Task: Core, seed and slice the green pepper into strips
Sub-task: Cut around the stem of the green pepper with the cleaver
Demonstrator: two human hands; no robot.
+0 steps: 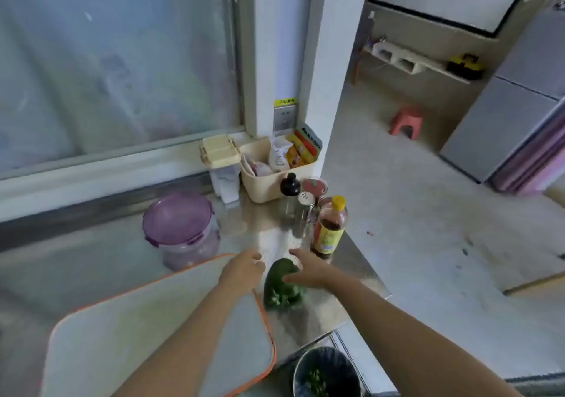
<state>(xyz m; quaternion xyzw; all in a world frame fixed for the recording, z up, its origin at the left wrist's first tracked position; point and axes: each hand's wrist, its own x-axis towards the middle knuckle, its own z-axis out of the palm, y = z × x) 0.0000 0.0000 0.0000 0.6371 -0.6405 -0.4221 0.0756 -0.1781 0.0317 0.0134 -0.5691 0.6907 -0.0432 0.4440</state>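
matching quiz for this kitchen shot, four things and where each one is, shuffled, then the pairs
1 green bell pepper
2 round plastic container with purple lid
3 dark sauce bottle with yellow cap
4 round dark-lined bin

a upright just beyond the right hand
b below the steel counter edge, green scraps inside
c just beyond the orange-edged cutting board's far edge
d on the counter, under the right hand

Pairs: 1-d, 2-c, 3-a, 4-b
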